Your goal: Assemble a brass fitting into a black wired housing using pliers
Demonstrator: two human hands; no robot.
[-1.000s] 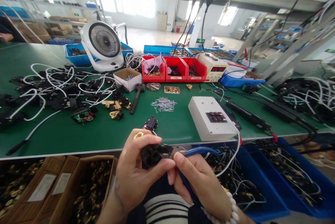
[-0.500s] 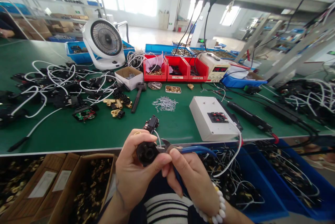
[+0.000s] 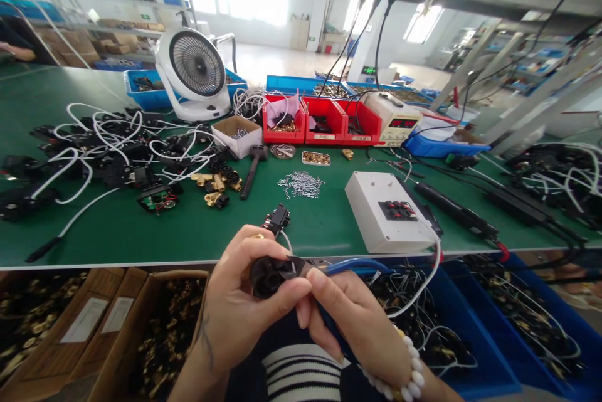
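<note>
I've L fingers (image 3: 263, 246) clamped on blk part (image 3: 266, 279), R fingers (image 3: 327, 289) clamped on blue pliers (image 3: 360, 266), tips nr L fingers.

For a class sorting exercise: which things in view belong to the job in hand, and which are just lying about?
In use:
black part, left hand
blue-handled pliers, right hand

Seemingly just lying about:
black hammer
white fan
gold-coloured fittings
</note>
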